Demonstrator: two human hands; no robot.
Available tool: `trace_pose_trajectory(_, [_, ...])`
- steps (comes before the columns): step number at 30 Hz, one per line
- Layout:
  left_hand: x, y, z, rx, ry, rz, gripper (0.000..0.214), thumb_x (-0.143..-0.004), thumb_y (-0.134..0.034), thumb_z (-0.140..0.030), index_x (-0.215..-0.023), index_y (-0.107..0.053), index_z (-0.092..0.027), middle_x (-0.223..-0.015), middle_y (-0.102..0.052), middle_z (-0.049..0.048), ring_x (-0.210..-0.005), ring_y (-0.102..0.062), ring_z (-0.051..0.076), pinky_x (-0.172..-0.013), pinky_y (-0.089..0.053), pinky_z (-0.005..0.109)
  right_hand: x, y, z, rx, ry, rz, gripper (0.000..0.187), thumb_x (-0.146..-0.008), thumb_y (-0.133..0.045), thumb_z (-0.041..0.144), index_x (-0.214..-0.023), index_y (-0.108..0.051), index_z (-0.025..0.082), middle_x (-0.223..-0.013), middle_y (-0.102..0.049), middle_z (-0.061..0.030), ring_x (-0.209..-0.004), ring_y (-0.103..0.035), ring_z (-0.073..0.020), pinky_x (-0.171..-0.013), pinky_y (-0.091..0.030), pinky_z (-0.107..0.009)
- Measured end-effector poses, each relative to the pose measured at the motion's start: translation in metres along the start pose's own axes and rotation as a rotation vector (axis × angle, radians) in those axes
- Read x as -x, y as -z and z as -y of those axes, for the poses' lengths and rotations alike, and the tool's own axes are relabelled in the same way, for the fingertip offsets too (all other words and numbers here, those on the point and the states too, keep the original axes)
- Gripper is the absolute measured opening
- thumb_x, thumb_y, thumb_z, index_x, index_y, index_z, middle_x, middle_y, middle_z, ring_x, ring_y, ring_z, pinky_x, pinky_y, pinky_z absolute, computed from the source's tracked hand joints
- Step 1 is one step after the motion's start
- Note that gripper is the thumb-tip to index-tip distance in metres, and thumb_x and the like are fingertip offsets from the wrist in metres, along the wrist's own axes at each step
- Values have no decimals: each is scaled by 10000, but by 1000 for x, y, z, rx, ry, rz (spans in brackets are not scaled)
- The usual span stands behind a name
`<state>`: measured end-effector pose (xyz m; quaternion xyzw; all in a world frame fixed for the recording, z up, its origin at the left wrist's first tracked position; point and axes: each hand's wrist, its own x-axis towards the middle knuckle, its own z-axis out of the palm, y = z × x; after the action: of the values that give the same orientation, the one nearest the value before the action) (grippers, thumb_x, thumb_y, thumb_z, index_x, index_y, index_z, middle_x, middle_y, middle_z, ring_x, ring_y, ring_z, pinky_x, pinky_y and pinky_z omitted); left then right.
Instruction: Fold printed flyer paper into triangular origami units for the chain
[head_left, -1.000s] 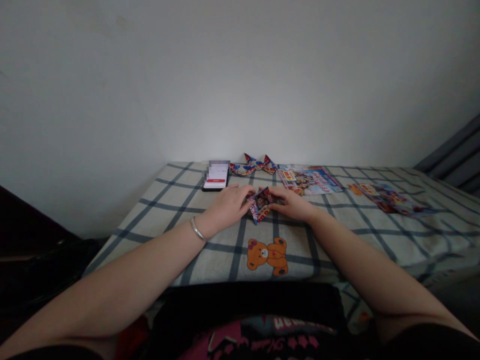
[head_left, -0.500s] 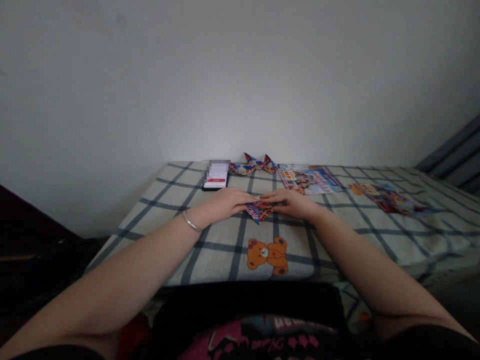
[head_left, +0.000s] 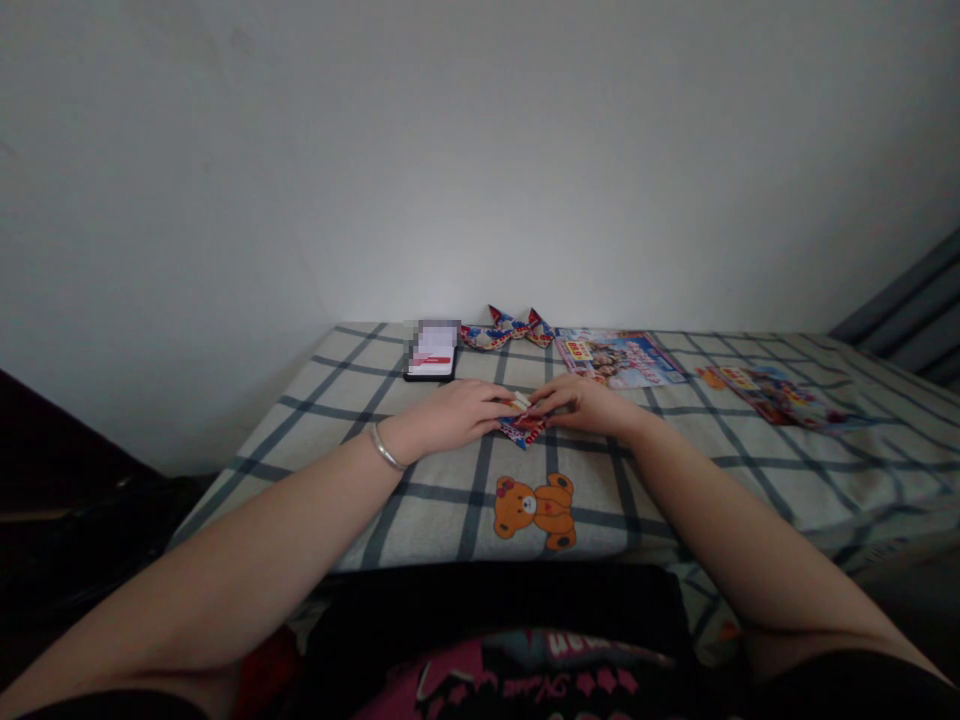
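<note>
A small piece of folded, colourfully printed paper [head_left: 523, 432] lies on the checked cloth in front of me, one pointed corner towards my body. My left hand [head_left: 466, 412] grips its left side with the fingers, a silver bangle on that wrist. From the right, my right hand [head_left: 576, 403] pinches the other side with thumb and fingers. A pale strip shows at the paper's top edge, between the fingertips. Part of the paper is hidden under both hands.
A phone [head_left: 431, 352] with a lit screen lies beyond my left hand. Beside it stands a folded paper shape with pointed tips [head_left: 514, 330]. Two printed sheets, one nearer [head_left: 621, 360] and one farther right [head_left: 784, 398], lie flat on the checked tablecloth [head_left: 420, 510]. A wall rises behind.
The paper has turned slightly, its point shifting a little right, and a pale strip now shows at its top. Both hands have shifted slightly around it.
</note>
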<state>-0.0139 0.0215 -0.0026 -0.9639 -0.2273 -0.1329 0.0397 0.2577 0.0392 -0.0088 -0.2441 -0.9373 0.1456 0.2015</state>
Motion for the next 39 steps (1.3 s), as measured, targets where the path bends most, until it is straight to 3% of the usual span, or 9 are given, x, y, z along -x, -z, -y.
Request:
trace_pose_trajectory(10, [-4, -3, -6, 27, 7, 10, 365, -950, -546, -302, -1299, -563, -197, -1347, -590, 63, -1230, -540, 196, -1063, -407, 356, -1, 1, 0, -56, 23, 27, 243, -861, -632, 191, -1042, -759, 292, -1168, -716, -32, -1034, -669, -166, -950, -484, -316])
trace_pose_trajectory(14, [-5, -5, -10, -28, 69, 31, 388, -963, -520, -352, -1306, -561, -176, -1353, -583, 69, -1226, -535, 213, -1062, -392, 380, -1, -2, 0, -38, 49, -3, 222, -873, -610, 174, -958, -780, 290, -1161, -719, -21, -1004, -678, -161, -918, -499, -306])
trace_pose_trajectory(19, [-6, -7, -19, -101, 175, 14, 386, -1005, -408, -383, -1312, -556, -201, -1356, -577, 58, -1222, -523, 219, -1043, -375, 389, -4, -9, 4, 25, 71, -78, 216, -878, -624, 172, -982, -774, 287, -1151, -723, -31, -1004, -675, -170, -908, -496, -309])
trace_pose_trajectory(27, [-6, -14, -28, -180, 302, 2, 436, -1001, -375, -438, -1343, -515, -206, -1382, -555, 70, -1275, -479, 258, -1046, -346, 437, -7, -22, 4, 112, 57, -144, 230, -863, -619, 143, -956, -776, 282, -1094, -725, -42, -1002, -660, -171, -921, -496, -329])
trace_pose_trajectory(35, [-9, -18, -27, -129, 353, -9, 503, -953, -441, -518, -1336, -508, -198, -1413, -524, 90, -1328, -424, 318, -1076, -331, 488, -8, -18, 11, 132, 12, -102, 213, -847, -631, 152, -963, -768, 267, -1105, -730, -37, -1034, -651, -181, -950, -478, -354])
trace_pose_trajectory(39, [-8, -19, -26, -121, 349, -19, 540, -965, -384, -555, -1370, -483, -212, -1427, -512, 82, -1340, -398, 332, -1082, -317, 507, -8, -11, 27, 317, -45, -52, 246, -862, -625, 210, -1082, -733, 235, -1102, -735, -54, -1023, -642, -212, -909, -490, -362])
